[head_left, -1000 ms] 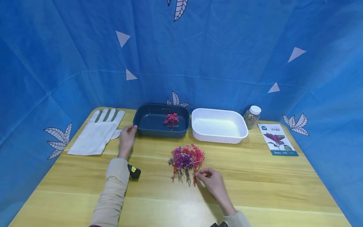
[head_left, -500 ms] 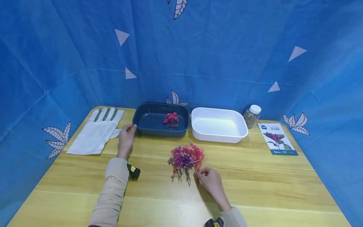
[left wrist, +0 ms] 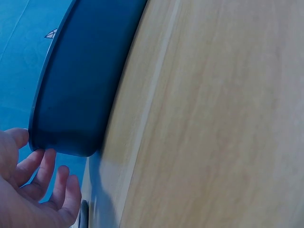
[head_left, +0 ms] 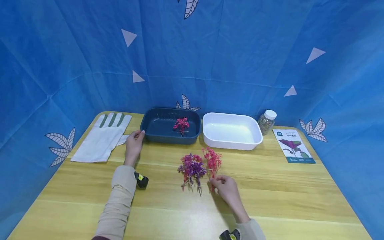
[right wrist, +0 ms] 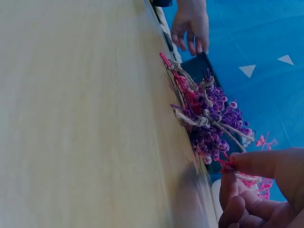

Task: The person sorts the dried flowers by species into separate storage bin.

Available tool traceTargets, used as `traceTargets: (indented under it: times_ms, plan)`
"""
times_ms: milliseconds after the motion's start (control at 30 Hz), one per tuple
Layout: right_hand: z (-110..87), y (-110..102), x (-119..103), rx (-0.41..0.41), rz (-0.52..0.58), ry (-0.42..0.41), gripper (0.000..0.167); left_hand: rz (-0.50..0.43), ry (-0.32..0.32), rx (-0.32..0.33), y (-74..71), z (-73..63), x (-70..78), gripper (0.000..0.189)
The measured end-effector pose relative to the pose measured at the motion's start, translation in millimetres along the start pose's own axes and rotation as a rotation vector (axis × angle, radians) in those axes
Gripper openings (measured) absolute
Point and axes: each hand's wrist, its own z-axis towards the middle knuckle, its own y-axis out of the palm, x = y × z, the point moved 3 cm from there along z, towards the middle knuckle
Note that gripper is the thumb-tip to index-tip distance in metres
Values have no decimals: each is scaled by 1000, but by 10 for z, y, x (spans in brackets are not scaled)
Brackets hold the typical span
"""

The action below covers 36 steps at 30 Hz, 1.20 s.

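Observation:
My right hand (head_left: 227,190) pinches the stems of a bunch of pink dried flowers (head_left: 213,160) between thumb and forefinger. Just left of it, purple dried flowers (head_left: 195,169) with some pink ones lie on the table, their stems tied with twine, seen close up in the right wrist view. A dark blue plastic basin (head_left: 169,139) stands at the back, one small pink bunch (head_left: 181,123) inside it. At its near left corner my left hand (head_left: 134,145) holds the rim, with the thumb at the edge and fingertips against the outer wall in the left wrist view.
A white basin (head_left: 232,145) stands right of the dark one. Beyond it are a white-capped jar (head_left: 266,123) and a seed packet (head_left: 294,146) with a plant picture. White gloves (head_left: 100,143) lie at the left. A blue curtain (head_left: 240,50) hangs behind the table.
The pink bunch in my right hand has come away from the purple flowers, moving slightly right and back. My left hand keeps its place at the basin corner.

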Motion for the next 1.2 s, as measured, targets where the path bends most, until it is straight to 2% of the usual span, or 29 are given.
traceTargets:
  times_ms: [200, 467, 700, 900, 1200]
  plan:
    - [7, -21, -38, 11, 46, -12, 19, 0, 5, 5, -4, -13, 21, 48]
    - [100, -93, -182, 54, 32, -80, 19, 4, 13, 15, -6, -13, 26, 48]
    - [226, -139, -458, 105, -74, -194, 22, -8, 3, 5, 4, -8, 20, 47]
    - [375, -126, -741, 82, -81, -277, 22, -9, 3, 7, -3, -3, 17, 47]
    - [737, -34, -1097, 95, -129, -403, 20, -14, 1, 8, -3, -2, 34, 47]
